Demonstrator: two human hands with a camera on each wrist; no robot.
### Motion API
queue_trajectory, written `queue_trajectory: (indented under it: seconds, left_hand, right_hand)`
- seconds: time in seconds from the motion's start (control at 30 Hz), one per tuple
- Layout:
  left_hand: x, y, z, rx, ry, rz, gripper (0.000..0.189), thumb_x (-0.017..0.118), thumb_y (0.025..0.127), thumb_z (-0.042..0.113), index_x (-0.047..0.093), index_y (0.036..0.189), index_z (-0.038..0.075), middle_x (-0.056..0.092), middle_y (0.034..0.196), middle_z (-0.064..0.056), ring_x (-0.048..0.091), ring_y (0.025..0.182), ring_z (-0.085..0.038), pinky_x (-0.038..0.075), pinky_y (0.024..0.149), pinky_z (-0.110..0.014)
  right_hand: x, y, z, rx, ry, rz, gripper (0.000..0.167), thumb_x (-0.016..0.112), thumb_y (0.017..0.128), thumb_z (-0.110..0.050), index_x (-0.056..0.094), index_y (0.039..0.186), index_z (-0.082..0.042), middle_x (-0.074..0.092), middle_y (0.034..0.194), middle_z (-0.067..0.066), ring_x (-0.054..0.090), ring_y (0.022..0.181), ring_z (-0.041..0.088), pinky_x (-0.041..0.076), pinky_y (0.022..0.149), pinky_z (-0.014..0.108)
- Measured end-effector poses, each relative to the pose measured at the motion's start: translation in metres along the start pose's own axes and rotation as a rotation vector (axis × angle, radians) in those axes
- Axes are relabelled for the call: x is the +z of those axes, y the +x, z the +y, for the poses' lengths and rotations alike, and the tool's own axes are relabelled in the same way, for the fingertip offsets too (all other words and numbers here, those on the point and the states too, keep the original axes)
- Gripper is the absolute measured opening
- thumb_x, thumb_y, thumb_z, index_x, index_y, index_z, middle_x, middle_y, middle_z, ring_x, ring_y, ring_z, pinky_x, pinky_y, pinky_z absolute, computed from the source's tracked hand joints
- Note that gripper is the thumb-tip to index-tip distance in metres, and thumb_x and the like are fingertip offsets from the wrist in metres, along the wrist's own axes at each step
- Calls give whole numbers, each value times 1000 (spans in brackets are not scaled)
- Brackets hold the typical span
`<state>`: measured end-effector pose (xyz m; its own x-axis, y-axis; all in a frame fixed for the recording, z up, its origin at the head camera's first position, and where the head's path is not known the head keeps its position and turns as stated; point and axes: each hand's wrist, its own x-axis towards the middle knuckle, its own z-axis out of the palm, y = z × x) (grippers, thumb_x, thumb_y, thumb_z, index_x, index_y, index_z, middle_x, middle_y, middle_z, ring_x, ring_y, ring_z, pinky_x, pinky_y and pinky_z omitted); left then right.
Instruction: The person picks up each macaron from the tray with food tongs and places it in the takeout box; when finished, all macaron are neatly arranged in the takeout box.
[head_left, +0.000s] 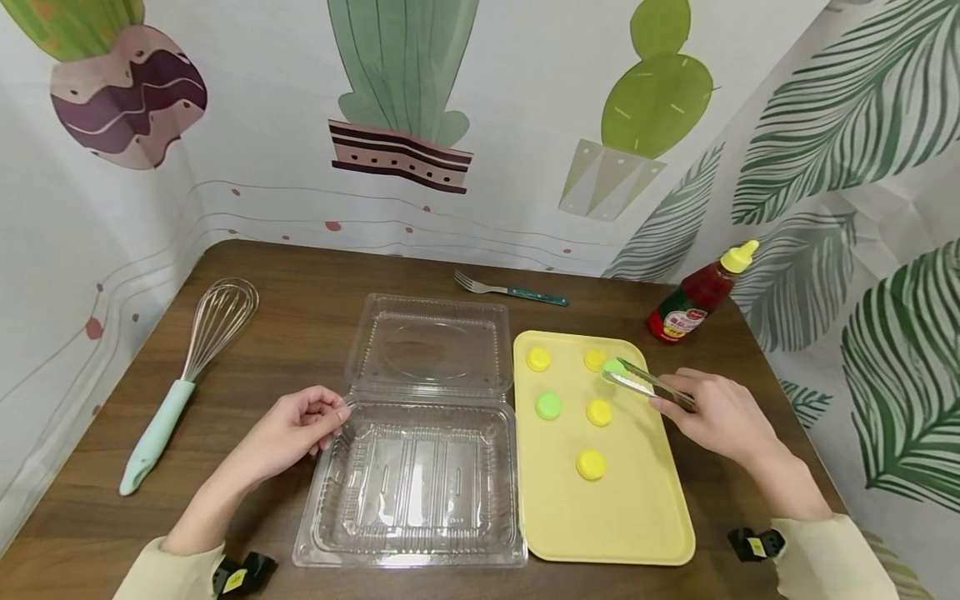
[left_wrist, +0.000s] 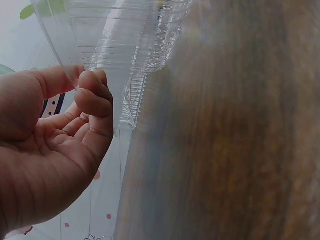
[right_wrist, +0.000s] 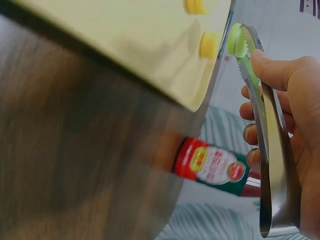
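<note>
My right hand (head_left: 723,417) holds a pair of metal tongs (right_wrist: 281,185) over the far right of a yellow tray (head_left: 607,525). Between the tongs' toothed tips is a green macaron (right_wrist: 237,41), raised off the tray in the right wrist view. Several yellow macarons (head_left: 590,464) and one more green macaron (head_left: 547,406) lie on the tray. Beside it stands a clear plastic container (head_left: 416,475), its lid (head_left: 431,346) folded back flat. My left hand (head_left: 288,433) pinches the container's left rim near the hinge, thumb against fingertips, as the left wrist view also shows.
A ketchup bottle (head_left: 686,304) with a yellow cap stands at the back right, beyond the tray. A fork (head_left: 513,290) lies near the table's back edge. At the left lies a whisk (head_left: 187,379) with a mint handle. Patterned cloth (head_left: 525,100) hangs behind the wooden table (head_left: 300,325).
</note>
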<state>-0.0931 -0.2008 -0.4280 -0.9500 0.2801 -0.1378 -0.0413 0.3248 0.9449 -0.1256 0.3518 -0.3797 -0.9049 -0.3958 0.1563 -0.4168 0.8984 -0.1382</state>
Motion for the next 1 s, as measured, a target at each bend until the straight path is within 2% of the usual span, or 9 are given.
queue_trajectory:
  seconds: [0.17, 0.43, 0.53, 0.63, 0.87, 1.0]
  left_hand:
    - [0, -1, -2, 3, 4, 3, 23, 63, 100, 17, 59, 105, -6, 59, 76, -8, 55, 60, -14, 48, 51, -28]
    - [1, 0, -6, 20, 25, 4, 22, 63, 100, 17, 60, 103, -4, 59, 75, -7, 56, 60, -13, 49, 51, -28]
    - [1, 0, -6, 22, 20, 7, 21, 63, 100, 16, 60, 103, -4, 59, 75, -7, 55, 59, -13, 48, 51, -28]
    - [1, 0, -5, 28, 14, 5, 20, 63, 100, 15, 60, 103, -4, 59, 75, -8, 55, 59, -13, 48, 51, -27]
    - [1, 0, -5, 28, 21, 0, 20, 63, 99, 14, 59, 103, -5, 58, 74, -8, 55, 59, -14, 48, 50, -27]
    - [0, 0, -3, 27, 17, 1, 20, 63, 99, 13, 59, 104, -6, 59, 75, -9, 55, 59, -14, 48, 51, -27]
  right_hand:
    - [-2, 8, -16, -51, 7, 24, 29, 80, 85, -27, 76, 106, -7, 70, 96, 3, 55, 66, 13, 44, 55, 33]
    - [-10, 23, -46, -190, 17, 80, 27, 82, 81, -24, 76, 103, -9, 67, 90, -2, 51, 62, 8, 41, 51, 27]
    - [-12, 28, -57, -211, 17, 79, 28, 83, 81, -25, 76, 104, -10, 66, 87, -4, 47, 60, 4, 41, 51, 25]
    - [-13, 34, -68, -235, 23, 72, 28, 82, 82, -27, 76, 104, -10, 65, 86, -6, 47, 60, 4, 41, 51, 25]
    - [-13, 47, -97, -312, 26, 82, 29, 79, 85, -31, 76, 104, -9, 67, 87, -5, 55, 65, 7, 47, 55, 29]
    - [-11, 55, -115, -347, 35, 69, 31, 78, 86, -34, 76, 105, -9, 65, 85, -8, 54, 63, 6, 46, 55, 28]
